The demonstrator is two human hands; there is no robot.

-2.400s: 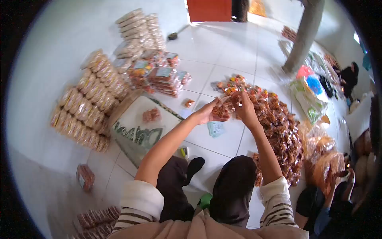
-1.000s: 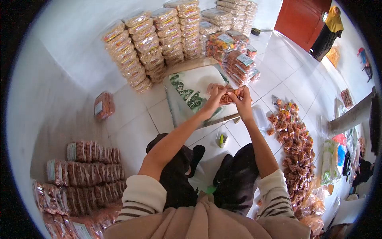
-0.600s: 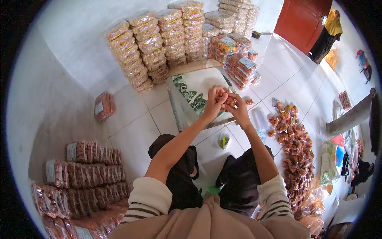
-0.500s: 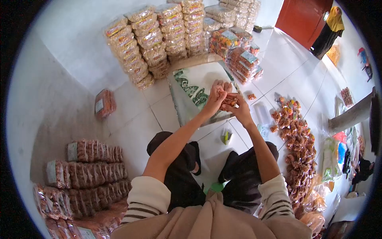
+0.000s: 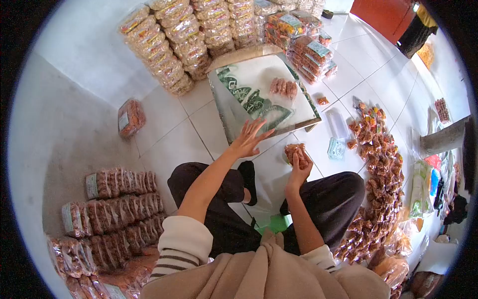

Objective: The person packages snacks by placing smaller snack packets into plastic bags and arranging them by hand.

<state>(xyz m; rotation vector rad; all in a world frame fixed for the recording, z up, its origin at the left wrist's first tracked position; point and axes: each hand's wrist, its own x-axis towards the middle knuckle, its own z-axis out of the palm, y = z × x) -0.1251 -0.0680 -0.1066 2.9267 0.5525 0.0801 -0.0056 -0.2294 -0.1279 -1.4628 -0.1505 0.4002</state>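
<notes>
My left hand (image 5: 250,139) is open, fingers spread, at the near edge of a low table (image 5: 259,65) covered in white and green printed plastic. Nothing is in it. Lower and to the right, in front of my right knee, my right hand (image 5: 300,169) is closed round a small clear packet of brown snacks (image 5: 294,150). Its contents are too small to name more exactly. On the tabletop lies a short row of similar packets (image 5: 284,88), apart from both hands.
Right of the table are a loose packet (image 5: 323,100), a clear plastic tray (image 5: 338,124), pale blue labels (image 5: 336,148) and a long heap of snack packets (image 5: 376,174). Stacked bags (image 5: 181,40) stand behind. Bundled packs (image 5: 112,212) lie left. A person (image 5: 417,35) stands near the red door.
My hands, together over the table before, are now apart. The left has opened and moved left; the right has come down toward my knee with the packet. The view has tilted down.
</notes>
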